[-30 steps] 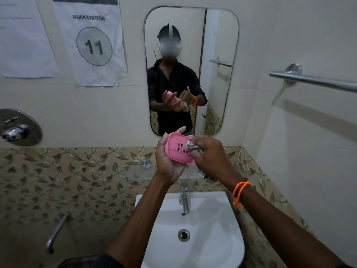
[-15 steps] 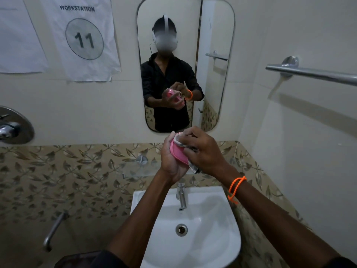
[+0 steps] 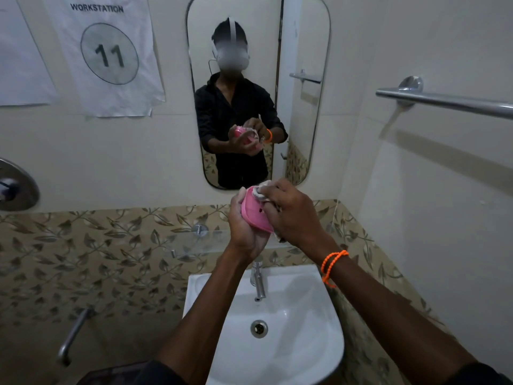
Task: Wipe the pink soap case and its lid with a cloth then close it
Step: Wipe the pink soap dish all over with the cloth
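I count two hands, one pink soap case piece, one cloth, one sink, one tap, one mirror, one towel bar and two paper sheets on the wall.

In the middle of the frame, above the sink point(image 3: 330, 343), my left hand point(image 3: 245, 226) is wrapped around the pink soap case point(image 3: 254, 213) from behind and below, fingers curled round its edge, holding it tilted with its flat face toward me. I cannot tell whether this piece is the base or the lid. My right hand point(image 3: 291, 215) is closed on a bunched whitish cloth point(image 3: 261, 193) and presses it against the case's upper edge; the fingers are bent tight over the cloth, which peeks out above the knuckles. An orange bracelet point(image 3: 331, 265) sits on the right wrist.

The tap point(image 3: 258, 282) stands just below the hands. The mirror point(image 3: 258, 90) fills the upper centre, the towel bar point(image 3: 444, 101) crosses the upper right, and the sheet marked 11 point(image 3: 108, 54) hangs upper left beside a second sheet point(image 3: 22, 56).

Against half a second ago, the cloth has moved up to the top rim of the case, and more of the pink face shows below my right hand. A second ago the slotted face was fully exposed.
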